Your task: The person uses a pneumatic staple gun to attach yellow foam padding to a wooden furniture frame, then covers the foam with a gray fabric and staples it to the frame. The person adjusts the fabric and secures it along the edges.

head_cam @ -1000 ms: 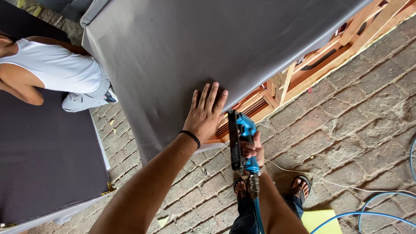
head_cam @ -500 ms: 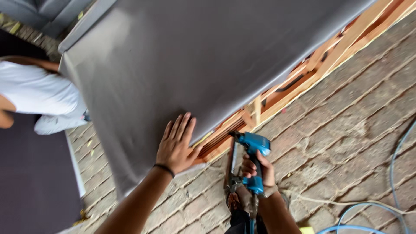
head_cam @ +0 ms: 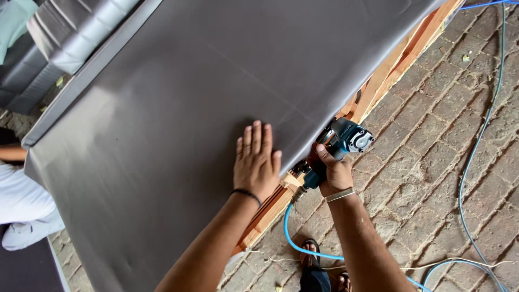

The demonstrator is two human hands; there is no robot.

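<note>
Fabric (head_cam: 205, 108), grey and smooth, drapes over a wooden frame (head_cam: 378, 86) and hides nearly all of it; only a strip of orange-brown rails shows along the cloth's edge from 1 o'clock down to 6 o'clock. The left hand (head_cam: 255, 165) lies flat on the fabric near that edge, fingers released and spread, a dark band at the wrist. At 3 o'clock of it, the right hand (head_cam: 334, 172) is clenched around the grip of a blue pneumatic stapler (head_cam: 343, 141), whose nose is tucked under the fabric's edge and cannot be made out. A blue air hose (head_cam: 303, 246) runs from the tool's base toward 6 o'clock over the brick floor (head_cam: 432, 162). A person in white (head_cam: 21, 205) is cut off at 9 o'clock. Compared with half a second ago, the stapler has swung from pointing down to lying angled against the frame, and the left hand has slid further onto the cloth.
</note>
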